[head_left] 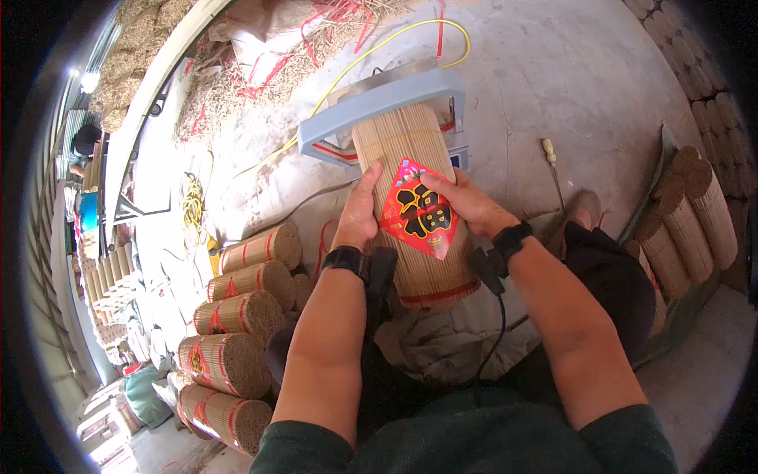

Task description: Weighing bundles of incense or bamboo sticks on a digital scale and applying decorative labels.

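Observation:
A thick round bundle of thin tan sticks (413,272) lies between my two hands, its far end inside the light blue-grey arch of a strapping machine (379,99). My left hand (362,212) is closed round the bundle's left side. On the right side my right hand (474,204) grips it, the thumb pressing a red diamond-shaped paper label (410,180) with black and gold writing flat on the sticks. A red band (442,296) circles the near end. A thin band shows faintly near the arch. The fingers underneath the bundle are hidden.
Several finished bundles (225,363) with red labels lie stacked at my left. More bundles (695,205) lean at the right. A yellow cable (379,46) curves behind the machine. A screwdriver-like tool with a pale handle (549,150) lies near my foot. Loose sticks (237,99) litter the far floor.

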Tool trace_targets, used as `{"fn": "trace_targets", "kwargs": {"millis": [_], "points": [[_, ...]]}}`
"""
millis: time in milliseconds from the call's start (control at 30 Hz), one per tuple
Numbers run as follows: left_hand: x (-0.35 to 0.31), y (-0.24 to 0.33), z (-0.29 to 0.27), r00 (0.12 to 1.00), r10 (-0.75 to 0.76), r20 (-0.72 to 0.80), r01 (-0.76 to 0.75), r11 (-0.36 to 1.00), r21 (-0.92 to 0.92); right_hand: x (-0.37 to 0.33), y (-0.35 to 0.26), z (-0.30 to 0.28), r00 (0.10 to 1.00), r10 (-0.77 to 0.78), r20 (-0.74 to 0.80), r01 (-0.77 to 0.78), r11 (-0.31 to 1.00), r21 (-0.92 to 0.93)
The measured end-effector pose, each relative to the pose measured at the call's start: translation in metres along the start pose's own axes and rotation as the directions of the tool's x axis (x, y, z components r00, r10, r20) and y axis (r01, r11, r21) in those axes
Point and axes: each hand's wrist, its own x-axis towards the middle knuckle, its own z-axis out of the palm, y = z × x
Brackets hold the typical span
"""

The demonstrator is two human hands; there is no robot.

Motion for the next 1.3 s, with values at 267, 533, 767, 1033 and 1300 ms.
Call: {"fn": "trace_targets", "kwargs": {"millis": [267, 533, 767, 1033, 1300], "points": [[0.011, -0.008, -0.006, 1.0, -0.018, 0.02, 0.019, 0.999, -0.031, 0.002, -0.002, -0.001, 1.0, -0.023, 0.007, 0.023, 0.998, -0.054], [-0.003, -0.004, 0.005, 0.999, -0.018, 0.038, 0.016, 0.997, 0.071, -0.003, 0.001, 0.004, 1.0, -0.027, 0.006, 0.027, 0.999, -0.042], [-0.003, -0.003, 0.002, 0.997, -0.033, 0.077, 0.028, 0.998, 0.057, -0.002, 0.006, 0.006, 0.998, -0.059, -0.019, 0.058, 0.996, -0.07], [0.0, -0.005, 0.0, 0.998, -0.035, 0.054, 0.03, 0.996, 0.089, -0.001, 0.007, 0.004, 1.0, -0.024, -0.016, 0.022, 0.993, -0.118], [-0.004, -0.008, -0.001, 0.999, -0.031, 0.04, 0.027, 0.996, 0.085, 0.0, 0.006, 0.001, 0.999, -0.047, 0.018, 0.049, 0.989, -0.138]]}}
